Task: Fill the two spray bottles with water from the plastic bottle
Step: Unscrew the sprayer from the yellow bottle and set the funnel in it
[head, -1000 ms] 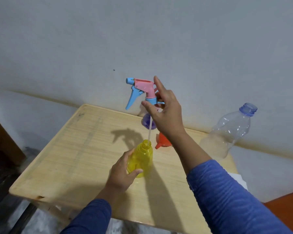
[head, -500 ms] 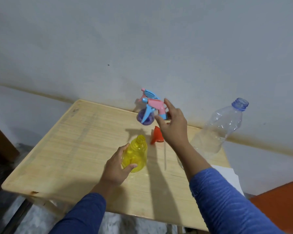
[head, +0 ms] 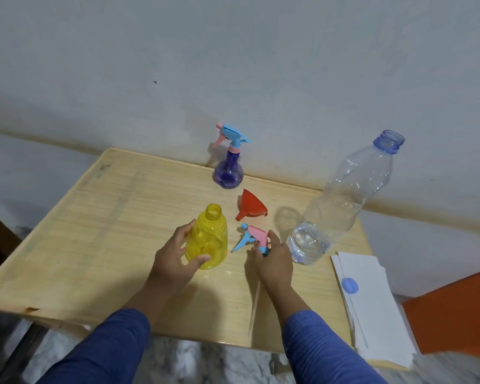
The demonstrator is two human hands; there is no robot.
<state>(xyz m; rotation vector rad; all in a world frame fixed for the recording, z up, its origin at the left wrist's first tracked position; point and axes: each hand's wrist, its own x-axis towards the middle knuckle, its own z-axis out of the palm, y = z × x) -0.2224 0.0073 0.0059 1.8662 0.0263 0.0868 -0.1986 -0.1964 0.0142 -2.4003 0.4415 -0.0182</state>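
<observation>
Pale wall backs the wooden table [head: 100,245], whose far edge meets it; the left half lies bare. Near centre frame, the left hand [head: 175,259] grips the uncapped yellow spray bottle [head: 209,239], standing upright. Just right, the right hand [head: 275,259] holds the pink-and-blue sprayer head [head: 251,236] on the table. An orange funnel [head: 252,207] lies behind them, and the purple spray bottle [head: 229,167] stands by the far edge. Right of centre, the open plastic bottle [head: 341,206] stands beside white papers [head: 372,309] overhanging the right edge.
</observation>
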